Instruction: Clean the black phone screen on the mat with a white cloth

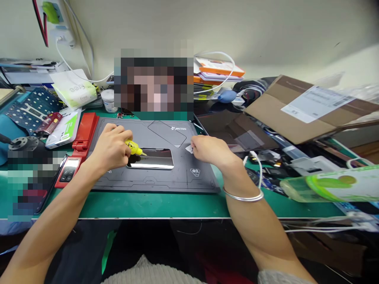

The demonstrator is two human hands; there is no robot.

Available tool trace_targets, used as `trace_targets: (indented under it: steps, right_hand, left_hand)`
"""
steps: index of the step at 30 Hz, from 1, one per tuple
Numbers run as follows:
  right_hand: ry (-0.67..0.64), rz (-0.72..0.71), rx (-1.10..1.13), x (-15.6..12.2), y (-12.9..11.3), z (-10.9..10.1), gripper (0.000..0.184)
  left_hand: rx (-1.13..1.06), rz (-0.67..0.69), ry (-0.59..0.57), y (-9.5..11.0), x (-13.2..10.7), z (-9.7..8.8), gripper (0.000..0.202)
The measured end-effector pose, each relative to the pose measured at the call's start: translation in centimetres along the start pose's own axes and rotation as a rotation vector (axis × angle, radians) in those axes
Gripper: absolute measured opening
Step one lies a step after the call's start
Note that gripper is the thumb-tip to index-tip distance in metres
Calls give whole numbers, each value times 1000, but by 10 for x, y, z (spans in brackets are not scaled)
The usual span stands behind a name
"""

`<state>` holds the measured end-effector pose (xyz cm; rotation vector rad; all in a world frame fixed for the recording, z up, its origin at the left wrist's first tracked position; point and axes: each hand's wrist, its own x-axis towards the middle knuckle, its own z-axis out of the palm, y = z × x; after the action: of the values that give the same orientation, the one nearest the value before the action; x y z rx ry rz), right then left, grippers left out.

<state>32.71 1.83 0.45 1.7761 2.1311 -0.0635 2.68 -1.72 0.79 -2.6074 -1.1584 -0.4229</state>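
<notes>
My left hand (114,146) is closed around a small yellow bottle (135,148) with a thin pointed nozzle. The nozzle tip is over a glossy black phone screen (156,158) that lies on the dark grey work mat (142,180). Whether the tip touches the glass, I cannot tell. To the right, my right hand (207,150) is closed just above the mat, with a small white piece of paper or tissue (189,149) pinched in its fingers. A silver bangle circles that wrist.
At the left stand a red hinged fixture (85,132) and a red holder with a phone's camera part (68,173). A white tub (109,101) sits behind. An open cardboard box (275,110), white cables and a green-and-white packet (340,184) crowd the right side.
</notes>
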Motion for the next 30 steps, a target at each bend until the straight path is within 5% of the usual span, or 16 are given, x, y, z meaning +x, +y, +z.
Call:
trace_targets:
  steps: [30]
  right_hand:
    - [11,4,-11,-2,-1,0,28]
  left_hand:
    - [1,-36,9,2,2,-2,25]
